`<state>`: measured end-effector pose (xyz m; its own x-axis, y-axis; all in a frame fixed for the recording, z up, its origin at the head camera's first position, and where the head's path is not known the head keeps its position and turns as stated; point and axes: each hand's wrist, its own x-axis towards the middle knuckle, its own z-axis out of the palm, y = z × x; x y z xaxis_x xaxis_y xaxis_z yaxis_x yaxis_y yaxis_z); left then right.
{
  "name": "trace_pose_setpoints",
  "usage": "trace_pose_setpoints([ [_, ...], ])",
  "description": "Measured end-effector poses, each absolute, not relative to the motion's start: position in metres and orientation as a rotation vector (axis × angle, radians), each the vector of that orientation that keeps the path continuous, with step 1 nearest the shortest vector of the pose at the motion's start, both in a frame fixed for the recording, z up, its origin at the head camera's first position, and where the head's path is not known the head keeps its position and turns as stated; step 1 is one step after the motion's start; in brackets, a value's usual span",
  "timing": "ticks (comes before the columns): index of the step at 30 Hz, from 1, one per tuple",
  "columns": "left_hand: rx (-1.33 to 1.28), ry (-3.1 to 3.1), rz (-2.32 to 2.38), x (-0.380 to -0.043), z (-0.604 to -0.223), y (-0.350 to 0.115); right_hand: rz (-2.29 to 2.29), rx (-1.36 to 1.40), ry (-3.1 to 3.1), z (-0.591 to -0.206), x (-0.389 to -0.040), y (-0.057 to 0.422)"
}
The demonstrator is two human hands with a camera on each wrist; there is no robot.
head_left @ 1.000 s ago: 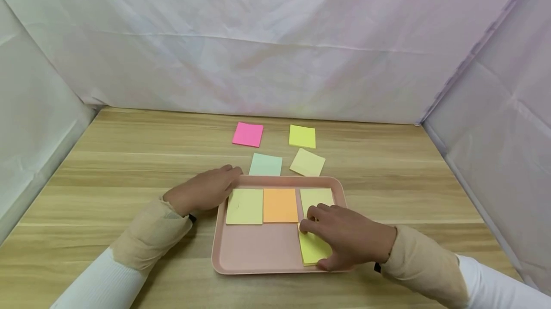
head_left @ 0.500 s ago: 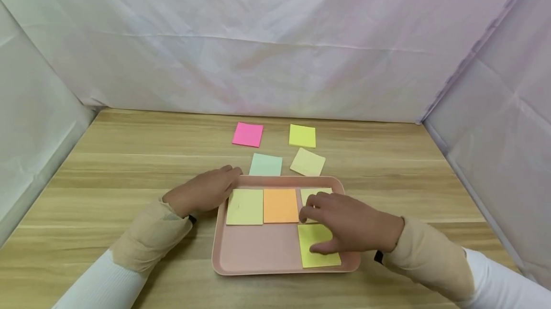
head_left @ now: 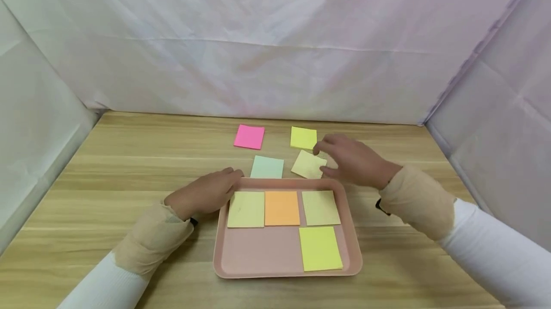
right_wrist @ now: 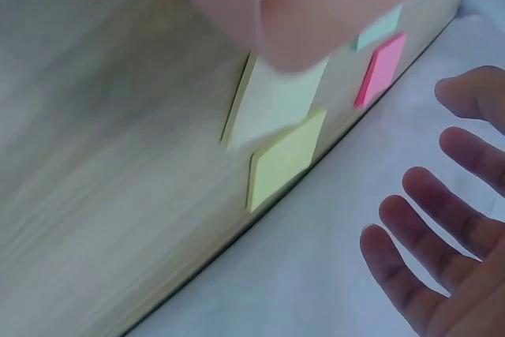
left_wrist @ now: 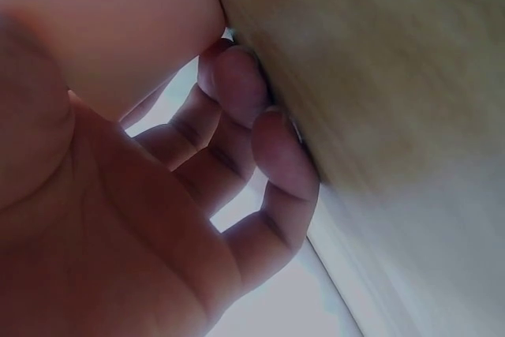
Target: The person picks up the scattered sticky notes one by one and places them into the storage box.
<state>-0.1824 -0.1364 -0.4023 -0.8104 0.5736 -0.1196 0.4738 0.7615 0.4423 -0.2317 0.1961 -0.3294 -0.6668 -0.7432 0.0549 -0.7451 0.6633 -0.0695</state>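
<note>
In the head view my left hand point(head_left: 204, 194) holds the upper left corner of a pink tray point(head_left: 258, 254). The left wrist view shows its fingers point(left_wrist: 284, 167) curled at the tray wall, fingertips down by the wooden table. My right hand point(head_left: 353, 160), fingers spread in the right wrist view, is over the right side of a pale yellow sticky note pad point(head_left: 306, 164) behind the tray. Contact with that pad cannot be made out. Inside the tray lie a pale yellow pad point(head_left: 246, 209), an orange pad point(head_left: 281, 208), another pale yellow pad point(head_left: 320, 207) and a bright yellow pad point(head_left: 320, 248).
Behind the tray are a mint green pad point(head_left: 267, 167), partly hidden by the rim, a pink pad point(head_left: 249, 137) and a bright yellow pad point(head_left: 303, 137). White cloth point(head_left: 258, 60) hangs along the back and both sides of the wooden table point(head_left: 150, 151).
My right hand has left the bright yellow pad in the tray's lower right and moved up and away to the pale yellow pad behind it. The left hand has stayed at the tray corner.
</note>
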Motion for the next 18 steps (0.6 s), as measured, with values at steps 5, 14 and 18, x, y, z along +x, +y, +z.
trace_pose_setpoints([
  [5,0.811,2.718,0.574,-0.181,-0.403,-0.137,0.076,1.236,-2.904,-0.334,-0.263,0.197],
  [14,0.779,2.729,0.548,-0.18,-0.406,-0.138,0.09,1.237,-2.976,-0.347,-0.302,0.19],
  [18,0.778,2.73,0.547,-0.179,-0.406,-0.138,0.142,1.229,-3.067,-0.351,-0.312,0.185],
])
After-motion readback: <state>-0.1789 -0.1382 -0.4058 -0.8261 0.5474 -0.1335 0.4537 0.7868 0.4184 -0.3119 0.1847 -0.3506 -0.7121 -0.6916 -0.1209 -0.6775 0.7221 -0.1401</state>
